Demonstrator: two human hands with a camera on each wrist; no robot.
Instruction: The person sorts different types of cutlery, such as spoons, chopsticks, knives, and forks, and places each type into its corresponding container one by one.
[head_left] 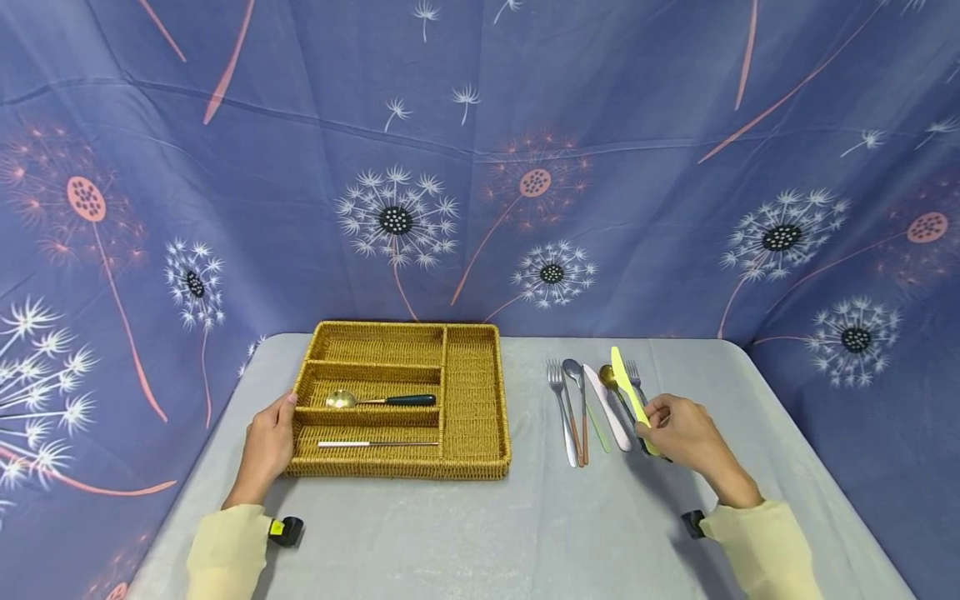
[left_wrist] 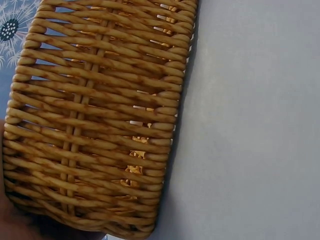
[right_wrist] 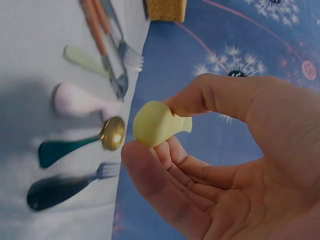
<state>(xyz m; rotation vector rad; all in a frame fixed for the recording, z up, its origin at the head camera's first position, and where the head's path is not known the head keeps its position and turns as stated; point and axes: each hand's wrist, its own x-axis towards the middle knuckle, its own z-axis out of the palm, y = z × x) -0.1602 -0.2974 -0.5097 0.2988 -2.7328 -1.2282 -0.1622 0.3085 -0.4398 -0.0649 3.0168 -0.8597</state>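
My right hand [head_left: 686, 429] pinches a yellow table knife [head_left: 628, 385] by its handle between thumb and fingers, blade pointing away from me. In the right wrist view the rounded end of the knife's handle [right_wrist: 152, 124] faces the camera, raised off the table. My left hand [head_left: 268, 442] grips the left side of a woven wicker cutlery tray [head_left: 472, 467] near its front corner. Inside the tray, a gold spoon with a dark handle [head_left: 408, 400] lies in the middle compartment. A slim white-and-silver chopstick-like piece [head_left: 352, 444] lies in the front one.
Right of the tray, a row of cutlery lies on the grey-white table [head_left: 450, 533]: a silver fork [head_left: 558, 392], a brown-handled spoon [head_left: 573, 371], a pale pink knife [head_left: 611, 408], a gold spoon [right_wrist: 112, 134] and a dark-handled fork [right_wrist: 65, 190]. A blue dandelion curtain [head_left: 480, 208] stands behind.
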